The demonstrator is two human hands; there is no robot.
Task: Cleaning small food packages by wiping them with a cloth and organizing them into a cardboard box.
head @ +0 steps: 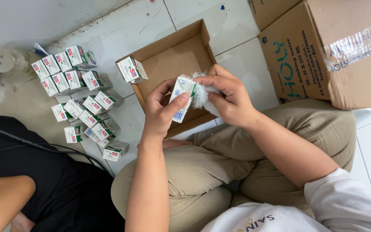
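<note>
My left hand (162, 109) grips a small white and green carton (181, 96), thumb across its front. My right hand (228, 96) holds a fluffy white wad (202, 92) against the carton's top right side. Both hands hover over the near edge of an open shallow cardboard tray (172, 64) on the tiled floor. One more small carton (132, 70) leans on the tray's left rim.
Several matching small cartons (82, 92) lie in rows on the floor to the left. A large taped cardboard box (327, 47) stands at the upper right. Another person in black (44, 180) sits at lower left, with a black cable beside them. A clear plastic container (5, 60) is far left.
</note>
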